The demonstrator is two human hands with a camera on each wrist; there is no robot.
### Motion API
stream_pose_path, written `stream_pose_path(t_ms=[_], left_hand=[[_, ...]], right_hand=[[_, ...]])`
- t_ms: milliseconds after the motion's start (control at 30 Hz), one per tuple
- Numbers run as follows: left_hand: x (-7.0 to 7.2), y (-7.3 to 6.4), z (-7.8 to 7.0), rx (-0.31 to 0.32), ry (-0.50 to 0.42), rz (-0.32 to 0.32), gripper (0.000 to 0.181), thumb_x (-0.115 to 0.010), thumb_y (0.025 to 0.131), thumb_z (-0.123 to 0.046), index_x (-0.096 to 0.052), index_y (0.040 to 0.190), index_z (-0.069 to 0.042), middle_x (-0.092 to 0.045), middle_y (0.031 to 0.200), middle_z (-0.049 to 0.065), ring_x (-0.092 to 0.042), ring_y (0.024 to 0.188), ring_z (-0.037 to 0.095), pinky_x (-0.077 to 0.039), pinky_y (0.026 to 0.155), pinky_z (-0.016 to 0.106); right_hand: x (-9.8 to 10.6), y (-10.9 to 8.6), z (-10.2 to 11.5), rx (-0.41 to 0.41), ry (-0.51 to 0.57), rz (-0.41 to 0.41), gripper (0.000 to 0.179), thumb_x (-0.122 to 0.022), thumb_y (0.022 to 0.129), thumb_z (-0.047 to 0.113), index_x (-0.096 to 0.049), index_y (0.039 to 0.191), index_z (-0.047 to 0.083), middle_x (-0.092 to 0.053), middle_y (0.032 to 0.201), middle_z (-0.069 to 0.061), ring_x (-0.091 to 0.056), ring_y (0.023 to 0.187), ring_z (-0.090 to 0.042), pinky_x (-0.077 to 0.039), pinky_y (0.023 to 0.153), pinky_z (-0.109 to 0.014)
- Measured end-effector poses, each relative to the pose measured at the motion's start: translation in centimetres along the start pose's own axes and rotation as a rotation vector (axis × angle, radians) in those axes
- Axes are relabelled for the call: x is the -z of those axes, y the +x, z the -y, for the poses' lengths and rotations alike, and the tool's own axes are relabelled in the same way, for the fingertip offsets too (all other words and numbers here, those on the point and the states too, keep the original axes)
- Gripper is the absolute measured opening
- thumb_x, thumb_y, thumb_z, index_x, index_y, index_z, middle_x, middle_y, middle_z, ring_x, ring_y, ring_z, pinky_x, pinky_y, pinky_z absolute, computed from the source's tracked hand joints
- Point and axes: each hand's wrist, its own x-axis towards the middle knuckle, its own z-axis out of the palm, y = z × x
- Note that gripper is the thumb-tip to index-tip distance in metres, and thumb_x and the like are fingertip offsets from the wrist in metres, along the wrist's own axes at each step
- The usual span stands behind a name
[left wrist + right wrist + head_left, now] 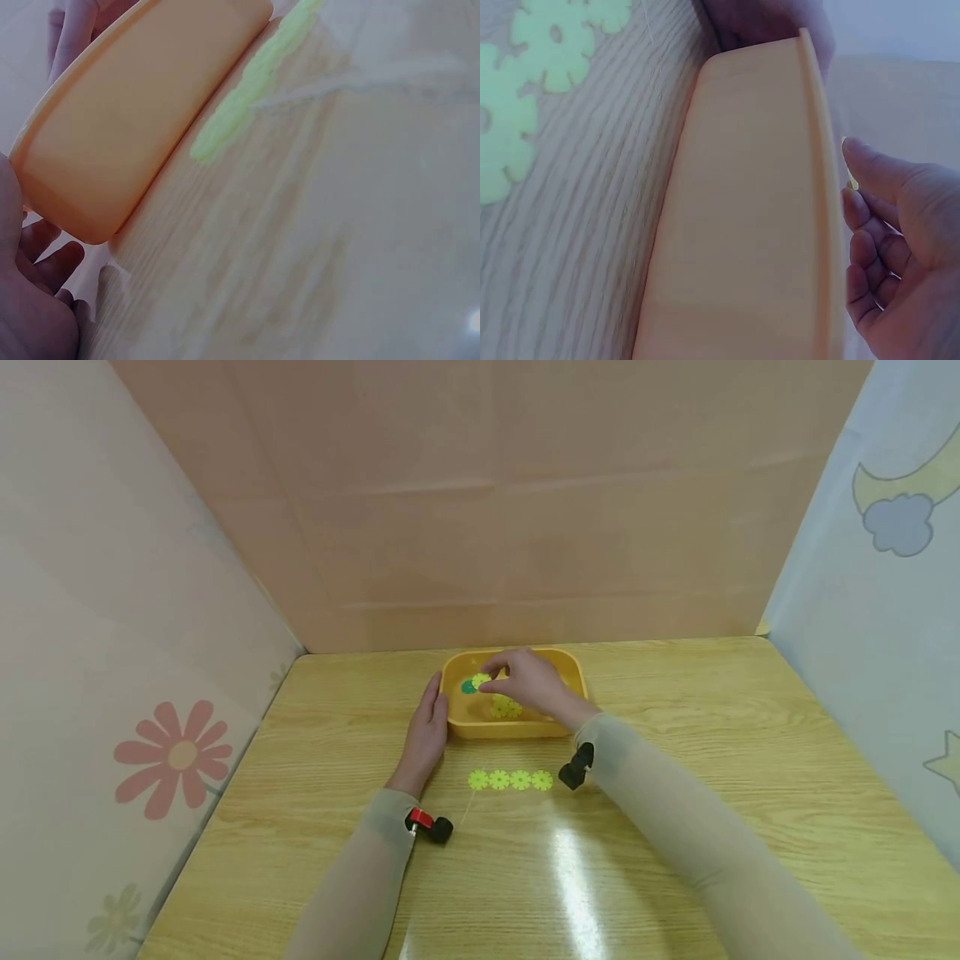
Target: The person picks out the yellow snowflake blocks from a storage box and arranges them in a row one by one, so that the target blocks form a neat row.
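Observation:
My right hand is over the orange tray, pinching a yellow-green flower-shaped disc between thumb and fingertips. In the right wrist view that disc appears edge-on, just beyond the tray rim. Inside the tray lie a green disc and a few yellow-green discs. My left hand rests along the tray's left outer wall, fingers pointing toward the back. In front of the tray, several yellow-green discs lie flat in a straight row.
The wooden table meets a plain tan panel close behind the tray. Patterned panels stand at the left and right. Dark camera mounts sit on both wrists, the right one near the row's end.

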Motion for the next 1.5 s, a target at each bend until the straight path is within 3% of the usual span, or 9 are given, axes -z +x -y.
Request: stream_pose_path(t_ms=[300, 567, 700, 833, 1000, 1500], left_hand=[[0.0, 0.2, 0.1, -0.004, 0.009, -0.006, 0.058, -0.034, 0.122, -0.037, -0.024, 0.178, -0.025, -0.028, 0.181, 0.003, -0.024, 0.167, 0.028, -0.021, 0.135, 0.053], [-0.1, 0.2, 0.0, -0.009, 0.001, -0.002, 0.059, -0.033, 0.122, -0.041, -0.024, 0.178, -0.025, -0.026, 0.181, -0.002, -0.022, 0.167, 0.022, -0.020, 0.135, 0.048], [-0.1, 0.1, -0.2, -0.015, 0.002, 0.003, 0.060, -0.032, 0.122, -0.044, -0.024, 0.178, -0.026, -0.026, 0.181, -0.004, -0.022, 0.167, 0.021, -0.020, 0.136, 0.047], [-0.1, 0.0, -0.2, -0.017, 0.005, 0.004, 0.060, -0.032, 0.122, -0.043, -0.024, 0.179, -0.023, -0.026, 0.181, -0.004, -0.022, 0.167, 0.021, -0.020, 0.136, 0.047], [0.2, 0.0, -0.2, -0.019, 0.004, 0.006, 0.060, -0.033, 0.122, -0.041, -0.023, 0.179, -0.022, -0.026, 0.181, -0.003, -0.022, 0.167, 0.022, -0.020, 0.136, 0.049], [0.4, -0.4, -0.2, -0.002, 0.004, 0.010, 0.060, -0.032, 0.122, -0.043, -0.021, 0.179, -0.026, -0.024, 0.182, -0.007, -0.020, 0.167, 0.019, -0.019, 0.136, 0.048]], right_hand=[[1.2, -2.2, 0.1, 0.055, 0.011, -0.074, 0.031, -0.090, 0.097, 0.029, -0.085, 0.123, 0.012, -0.079, 0.111, -0.003, -0.064, 0.094, -0.025, -0.054, 0.079, -0.042], [2.0, -4.8, 0.3, 0.091, -0.004, -0.109, 0.028, -0.092, 0.094, 0.026, -0.085, 0.117, 0.012, -0.081, 0.109, -0.002, -0.070, 0.104, -0.029, -0.057, 0.093, -0.048], [2.2, -6.4, 0.2, 0.092, -0.006, -0.122, 0.028, -0.093, 0.093, 0.027, -0.085, 0.116, 0.013, -0.079, 0.108, 0.001, -0.066, 0.106, -0.033, -0.055, 0.090, -0.047], [2.3, -8.1, -0.1, 0.068, 0.006, -0.125, 0.029, -0.094, 0.092, 0.027, -0.085, 0.116, 0.013, -0.077, 0.107, -0.001, -0.062, 0.104, -0.032, -0.053, 0.085, -0.046], [2.3, -9.7, -0.4, 0.072, 0.015, -0.126, 0.029, -0.093, 0.093, 0.026, -0.084, 0.117, 0.013, -0.076, 0.107, -0.003, -0.064, 0.109, -0.033, -0.055, 0.089, -0.050], [2.5, -13.2, -0.3, 0.076, 0.001, -0.086, 0.024, -0.096, 0.090, 0.024, -0.082, 0.108, 0.018, -0.075, 0.102, 0.000, -0.062, 0.098, -0.031, -0.052, 0.083, -0.041]])
